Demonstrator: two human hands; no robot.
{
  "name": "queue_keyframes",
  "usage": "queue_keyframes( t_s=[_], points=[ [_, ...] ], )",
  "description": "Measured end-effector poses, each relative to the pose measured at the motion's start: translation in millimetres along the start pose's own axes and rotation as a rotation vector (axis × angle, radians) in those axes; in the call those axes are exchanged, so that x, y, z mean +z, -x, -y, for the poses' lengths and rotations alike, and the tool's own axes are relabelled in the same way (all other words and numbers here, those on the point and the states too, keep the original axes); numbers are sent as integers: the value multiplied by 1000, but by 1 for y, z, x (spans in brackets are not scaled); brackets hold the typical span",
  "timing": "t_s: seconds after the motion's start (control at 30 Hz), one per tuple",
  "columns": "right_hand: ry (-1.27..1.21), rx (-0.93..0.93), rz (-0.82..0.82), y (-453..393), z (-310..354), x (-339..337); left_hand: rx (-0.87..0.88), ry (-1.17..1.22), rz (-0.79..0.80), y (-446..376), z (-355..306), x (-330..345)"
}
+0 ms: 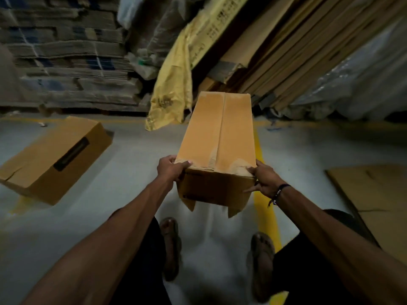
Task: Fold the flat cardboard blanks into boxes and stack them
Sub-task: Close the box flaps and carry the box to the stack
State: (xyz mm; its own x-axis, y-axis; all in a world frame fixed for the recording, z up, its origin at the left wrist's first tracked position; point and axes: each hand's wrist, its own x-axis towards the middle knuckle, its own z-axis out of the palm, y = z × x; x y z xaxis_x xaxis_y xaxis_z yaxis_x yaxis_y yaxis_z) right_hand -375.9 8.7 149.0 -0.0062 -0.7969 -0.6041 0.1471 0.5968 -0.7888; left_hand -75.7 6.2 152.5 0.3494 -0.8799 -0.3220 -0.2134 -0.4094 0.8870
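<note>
Though blurred, box (217,137) between both hands (170,168)

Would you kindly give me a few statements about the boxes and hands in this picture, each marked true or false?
1. Both hands hold the folded box at its near end. True: the left hand and the right hand each grip a corner.
2. The held box rests on the floor. False: it is lifted above the floor.
3. A second box lies on the floor on the left. True.
4. The flat cardboard sheet lies on the left. False: it lies on the right.
</note>
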Motion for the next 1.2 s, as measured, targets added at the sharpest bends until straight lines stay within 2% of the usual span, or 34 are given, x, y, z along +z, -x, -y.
queue_keyframes(
  t_s=[0.13,0.27,0.37,0.5,0.63,0.7,0.83,0.97,1.07,1.2],
  points=[
    [-60,7,-22,-28,-30,-39,1,-58,69,-25,9,49],
    [-90,35,-26,-51,-63,-74,-71,-286,166,-49,33,90],
    [-62,41,-63,-62,-87,-81,-154,-490,210,-60,59,109],
    [-59,21,-116,-73,-114,-81,-228,-642,278,-69,80,123],
    [1,48,-188,-85,-133,-84,-211,-677,290,-70,94,133],
    [61,54,-232,-90,-142,-89,-161,-688,301,-68,96,137],
    [350,60,-296,-96,-158,-94,-67,-769,386,-63,103,152],
    [466,-39,-270,-101,-167,-86,-123,-882,457,-61,118,171],
    [593,-74,-221,-107,-169,-76,-181,-991,443,-59,129,177],
    [804,-139,-195,-114,-166,-57,-133,-1006,377,-58,142,175]
  ],
)
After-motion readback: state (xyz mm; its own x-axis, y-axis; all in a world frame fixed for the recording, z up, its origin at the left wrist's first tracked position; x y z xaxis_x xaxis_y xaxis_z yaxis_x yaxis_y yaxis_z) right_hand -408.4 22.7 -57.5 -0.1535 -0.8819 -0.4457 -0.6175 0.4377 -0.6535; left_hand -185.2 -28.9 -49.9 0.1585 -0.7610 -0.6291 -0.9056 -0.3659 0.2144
